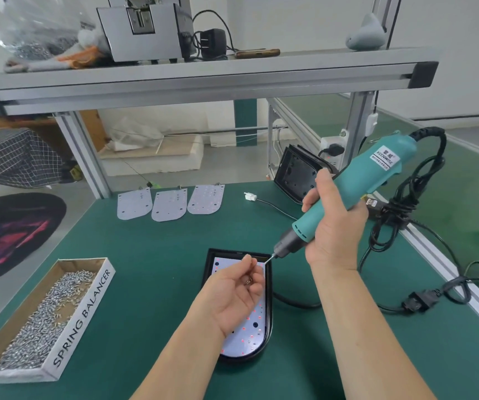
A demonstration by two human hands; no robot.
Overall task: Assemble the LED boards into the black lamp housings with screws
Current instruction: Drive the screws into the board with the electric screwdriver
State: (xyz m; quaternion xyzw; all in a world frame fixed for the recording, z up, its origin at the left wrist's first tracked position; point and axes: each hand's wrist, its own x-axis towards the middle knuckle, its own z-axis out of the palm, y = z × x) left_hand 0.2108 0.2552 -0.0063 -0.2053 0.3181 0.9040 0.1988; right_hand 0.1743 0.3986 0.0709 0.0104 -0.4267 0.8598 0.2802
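Gripping screwdriver (376,168), right hand (333,223) fingers wrapped round it, tip at LED board (247,336) corner; left hand (232,290) fingers curled round screw (248,281).

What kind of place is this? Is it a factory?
Most likely a small factory assembly bench: the right hand holds an electric screwdriver, a box of screws sits on the green table, and spare LED boards wait in a row.

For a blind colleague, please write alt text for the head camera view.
The right hand holds a teal electric screwdriver, its tip at a corner of the LED board in a black lamp housing; the left hand holds screws above the board.
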